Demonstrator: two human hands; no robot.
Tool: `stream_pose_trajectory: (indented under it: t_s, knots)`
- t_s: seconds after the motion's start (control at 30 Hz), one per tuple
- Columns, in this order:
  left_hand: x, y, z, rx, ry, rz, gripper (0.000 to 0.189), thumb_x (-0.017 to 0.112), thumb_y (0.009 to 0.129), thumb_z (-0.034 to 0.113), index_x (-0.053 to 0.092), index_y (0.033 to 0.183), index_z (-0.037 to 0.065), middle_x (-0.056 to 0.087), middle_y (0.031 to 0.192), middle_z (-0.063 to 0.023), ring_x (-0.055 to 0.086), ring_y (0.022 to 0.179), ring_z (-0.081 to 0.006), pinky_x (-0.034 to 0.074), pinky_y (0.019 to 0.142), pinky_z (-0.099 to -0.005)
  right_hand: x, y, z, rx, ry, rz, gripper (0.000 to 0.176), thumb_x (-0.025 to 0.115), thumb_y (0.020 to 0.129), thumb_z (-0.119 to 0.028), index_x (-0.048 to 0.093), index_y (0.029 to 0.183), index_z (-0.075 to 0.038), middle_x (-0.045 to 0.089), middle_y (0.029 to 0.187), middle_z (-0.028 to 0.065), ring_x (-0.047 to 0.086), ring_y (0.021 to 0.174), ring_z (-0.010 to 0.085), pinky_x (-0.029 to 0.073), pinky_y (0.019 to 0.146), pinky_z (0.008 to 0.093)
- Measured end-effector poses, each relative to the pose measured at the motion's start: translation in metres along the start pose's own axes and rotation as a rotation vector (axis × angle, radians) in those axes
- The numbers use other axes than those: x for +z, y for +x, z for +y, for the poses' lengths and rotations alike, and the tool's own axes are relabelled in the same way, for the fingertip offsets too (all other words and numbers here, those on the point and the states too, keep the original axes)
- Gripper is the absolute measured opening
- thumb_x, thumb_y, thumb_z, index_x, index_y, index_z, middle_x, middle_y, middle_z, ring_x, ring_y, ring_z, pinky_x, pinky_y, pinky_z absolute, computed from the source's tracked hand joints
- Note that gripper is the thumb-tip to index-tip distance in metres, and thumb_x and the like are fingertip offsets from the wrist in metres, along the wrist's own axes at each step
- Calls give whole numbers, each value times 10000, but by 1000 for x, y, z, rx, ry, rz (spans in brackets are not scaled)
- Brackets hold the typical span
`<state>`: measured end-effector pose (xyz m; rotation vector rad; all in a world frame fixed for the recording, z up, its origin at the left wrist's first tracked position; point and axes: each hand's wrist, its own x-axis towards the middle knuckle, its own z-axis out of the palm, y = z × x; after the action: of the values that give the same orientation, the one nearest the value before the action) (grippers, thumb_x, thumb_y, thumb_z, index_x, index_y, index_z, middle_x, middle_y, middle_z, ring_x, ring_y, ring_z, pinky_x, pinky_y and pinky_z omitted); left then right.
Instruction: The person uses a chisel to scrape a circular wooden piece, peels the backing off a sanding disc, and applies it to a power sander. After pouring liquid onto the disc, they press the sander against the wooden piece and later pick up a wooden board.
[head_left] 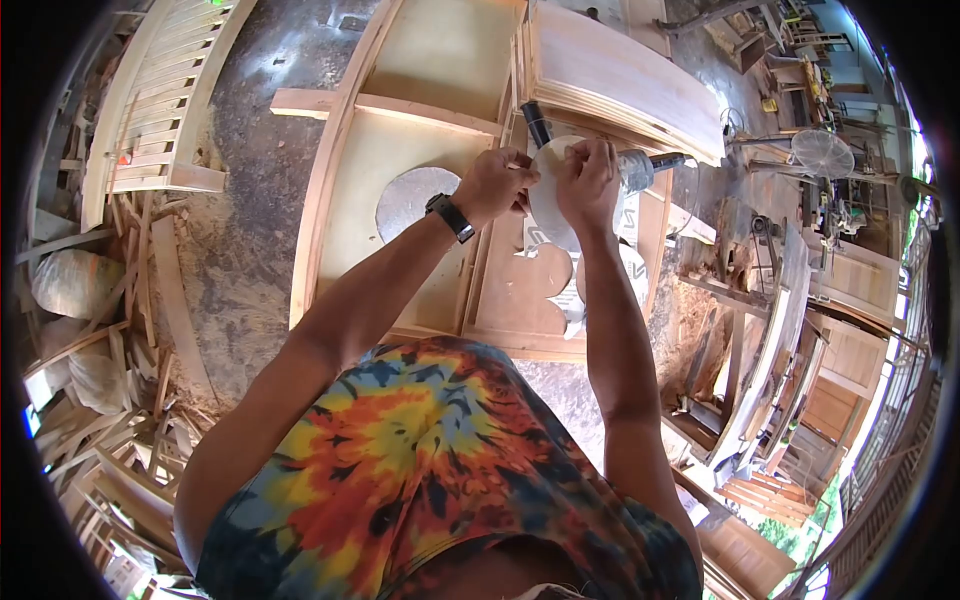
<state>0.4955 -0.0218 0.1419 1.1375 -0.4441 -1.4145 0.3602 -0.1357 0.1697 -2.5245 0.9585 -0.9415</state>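
A pale round sanding disc [549,212] lies against the face of a power sander [636,171], whose black side handle [537,122] sticks up at the far side. My left hand [497,185] pinches the disc's left edge with bent fingers. On its right part, my right hand [590,180] grips the disc with fingers curled over the upper edge. More brown and white-backed discs [543,285] lie loosely overlapping just below my hands, some with printed letters. A grey round disc [408,203] rests left of my left wrist. Fingertips are partly hidden.
The sander and discs are on a wooden frame with panels [345,200]. Stacked boards [620,75] stand at its far right. A slatted wooden piece [160,100] is at the far left, scrap wood [110,470] at lower left. A fan [822,154] stands right.
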Motion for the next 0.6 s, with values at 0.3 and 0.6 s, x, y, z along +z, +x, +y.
stream_pose_trajectory:
  t_s: [0.3, 0.6]
  knots:
    - [8, -23, -2, -110, -77, -40, 228, 646, 958, 109, 574, 1120, -33, 704, 903, -133, 732, 732, -212, 606, 658, -320, -66, 2, 15, 196, 34, 13, 37, 664, 910, -4, 684, 940, -9, 722, 869, 162, 724, 719, 278, 564, 648, 352]
    - [5, -20, -3, 51, 66, 11, 363, 659, 954, 95, 556, 1264, -62, 703, 936, -134, 725, 752, -176, 612, 657, -290, -59, 4, 3, -136, -176, -124, 143, 672, 832, 15, 718, 965, -4, 703, 1064, 151, 708, 899, 368, 587, 790, 427]
